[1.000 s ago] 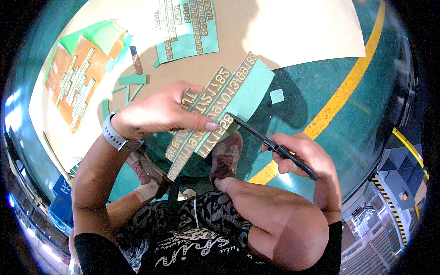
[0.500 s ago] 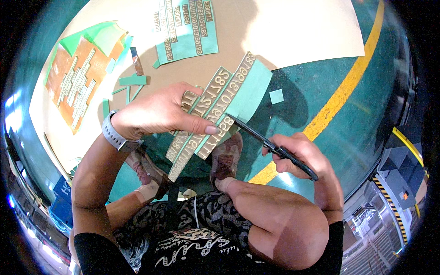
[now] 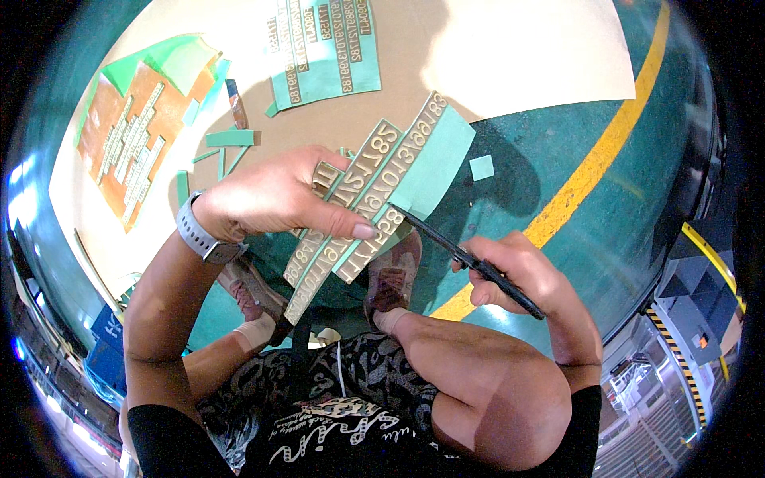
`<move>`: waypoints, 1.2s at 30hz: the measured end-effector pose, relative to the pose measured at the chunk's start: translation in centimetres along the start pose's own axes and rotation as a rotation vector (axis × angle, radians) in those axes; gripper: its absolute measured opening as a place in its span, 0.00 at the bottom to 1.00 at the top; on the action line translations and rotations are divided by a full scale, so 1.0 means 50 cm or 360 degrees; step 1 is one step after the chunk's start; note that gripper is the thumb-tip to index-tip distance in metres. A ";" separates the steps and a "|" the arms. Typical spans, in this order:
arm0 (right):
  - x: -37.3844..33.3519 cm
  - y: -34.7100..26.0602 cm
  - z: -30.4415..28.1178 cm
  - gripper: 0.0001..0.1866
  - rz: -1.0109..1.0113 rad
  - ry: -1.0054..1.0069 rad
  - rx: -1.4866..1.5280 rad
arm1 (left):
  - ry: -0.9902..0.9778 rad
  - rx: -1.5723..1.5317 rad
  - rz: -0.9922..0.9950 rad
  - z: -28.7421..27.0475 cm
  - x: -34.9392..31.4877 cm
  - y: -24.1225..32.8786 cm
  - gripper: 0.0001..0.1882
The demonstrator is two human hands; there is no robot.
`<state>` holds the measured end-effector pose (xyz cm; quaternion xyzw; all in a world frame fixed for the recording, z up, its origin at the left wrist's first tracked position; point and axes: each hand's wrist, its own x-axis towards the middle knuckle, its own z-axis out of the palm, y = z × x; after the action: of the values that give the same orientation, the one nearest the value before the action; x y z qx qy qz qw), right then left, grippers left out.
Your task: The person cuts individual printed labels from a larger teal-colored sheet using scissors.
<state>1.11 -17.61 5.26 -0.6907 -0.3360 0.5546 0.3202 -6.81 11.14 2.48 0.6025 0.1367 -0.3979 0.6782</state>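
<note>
My left hand (image 3: 299, 199) pinches a green sheet (image 3: 434, 171) bearing raised tan strips of mirrored characters, thumb on top and fingers partly hidden beneath. The sheet is held above the floor and slants up to the right, with stepped, cut edges. Black scissors (image 3: 498, 279) are gripped by my right hand (image 3: 510, 267) around the handles. Their long blades reach up-left to the sheet's lower right edge, touching it beside a short strip of characters (image 3: 372, 247). A plain green flap lies above the blade tips.
On the pale board (image 3: 518, 48) lie another green sheet with character strips (image 3: 339, 56), an orange-brown plate (image 3: 135, 151), a green offcut (image 3: 231, 139) and a box cutter (image 3: 237, 103). A small pale square (image 3: 481, 167) sits on the green floor. My shoes (image 3: 390, 279) are below.
The scissors' handles have dropped slightly and drawn together, with the blade tips still at the sheet. The sheet has shifted a little in my left hand's grip.
</note>
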 end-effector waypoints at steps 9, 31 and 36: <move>0.009 -0.005 0.004 0.21 0.0001 0.0043 -0.0154 | -0.0079 0.0022 -0.0035 -0.013 0.013 -0.025 0.30; 0.022 0.037 0.016 0.22 -0.0068 0.0052 -0.0001 | 0.0120 0.0482 -0.0255 -0.022 0.022 -0.014 0.34; 0.053 0.036 0.020 0.07 0.0130 -0.0018 0.0025 | -0.0214 0.0448 0.0081 -0.060 0.045 -0.052 0.36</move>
<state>0.74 -16.38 2.15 -0.6982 -0.3052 0.5735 0.3008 -6.30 13.20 -1.58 0.6668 0.0185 -0.4353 0.6046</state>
